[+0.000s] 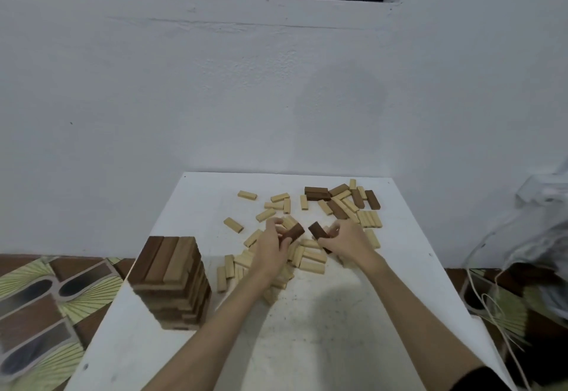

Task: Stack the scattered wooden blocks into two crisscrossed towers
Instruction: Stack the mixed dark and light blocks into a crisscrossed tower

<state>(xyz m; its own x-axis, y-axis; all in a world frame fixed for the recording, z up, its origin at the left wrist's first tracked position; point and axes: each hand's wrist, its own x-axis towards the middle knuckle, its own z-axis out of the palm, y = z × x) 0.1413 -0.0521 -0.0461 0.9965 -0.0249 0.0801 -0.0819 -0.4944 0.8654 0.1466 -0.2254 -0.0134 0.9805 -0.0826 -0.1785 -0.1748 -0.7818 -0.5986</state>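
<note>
A crisscrossed tower of light and dark wooden blocks stands at the table's left edge. Scattered blocks lie in a loose pile across the middle of the white table. More loose blocks, some dark, lie at the back right. My left hand grips a dark brown block over the pile. My right hand grips another dark brown block just to the right of it. Both hands hover close together above the pile.
A white wall rises right behind the table. Patterned floor tiles show at the left. Cables and a blurred bundle lie on the floor at the right.
</note>
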